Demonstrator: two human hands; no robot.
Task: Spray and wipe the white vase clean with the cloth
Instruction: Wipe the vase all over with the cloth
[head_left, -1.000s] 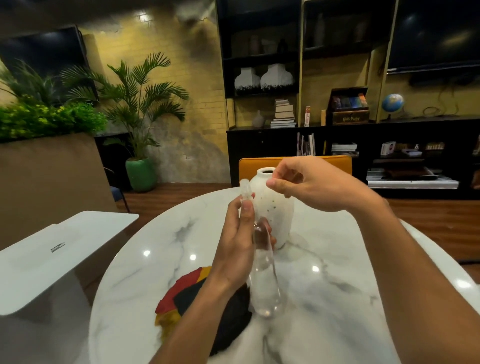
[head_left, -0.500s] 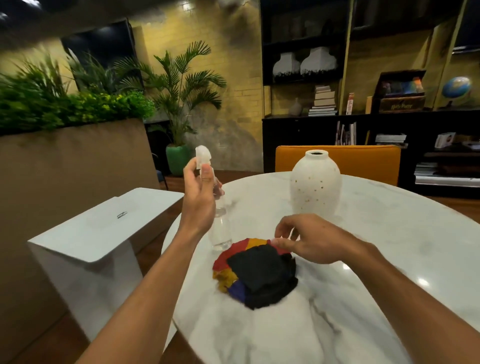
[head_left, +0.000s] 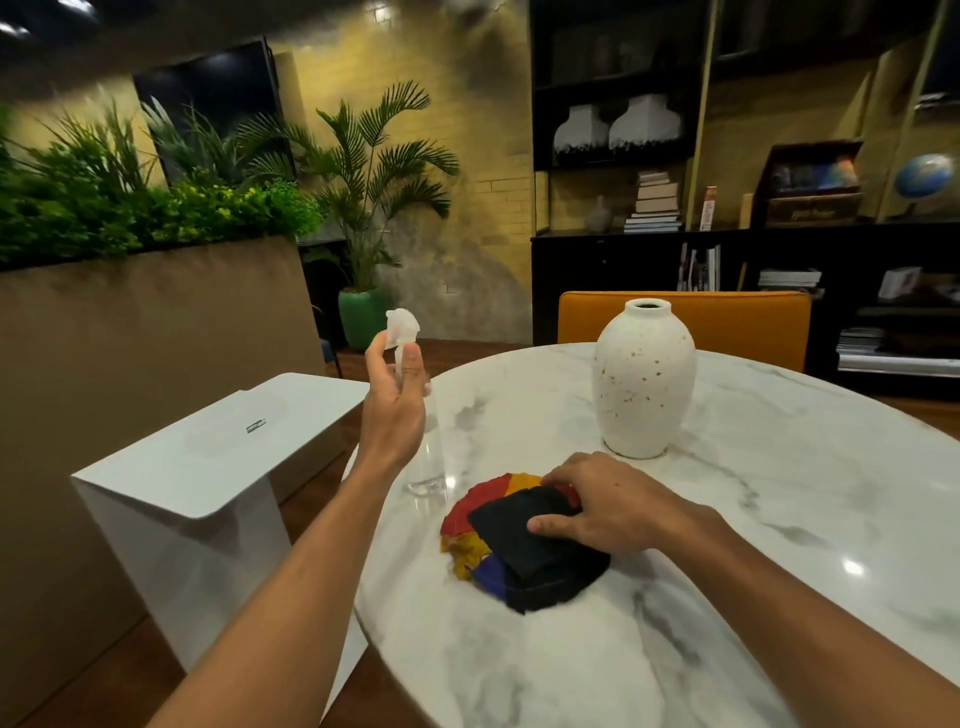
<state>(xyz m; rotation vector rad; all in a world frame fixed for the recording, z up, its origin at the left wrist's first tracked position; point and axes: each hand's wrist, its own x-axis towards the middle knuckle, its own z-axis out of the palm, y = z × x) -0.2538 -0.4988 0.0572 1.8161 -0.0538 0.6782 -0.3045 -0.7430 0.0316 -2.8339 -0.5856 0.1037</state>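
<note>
Right hand (head_left: 602, 506) has moved onto the cloth (head_left: 524, 566), gripping it; left hand (head_left: 395, 415) still holds the spray bottle (head_left: 434, 452).

Round marble table (head_left: 779, 499), orange chair (head_left: 737, 318) behind it, white side table (head_left: 208, 457) at left, potted palm (head_left: 371, 171), black shelves (head_left: 597, 270) with books (head_left: 655, 202) and globe (head_left: 927, 175)
</note>
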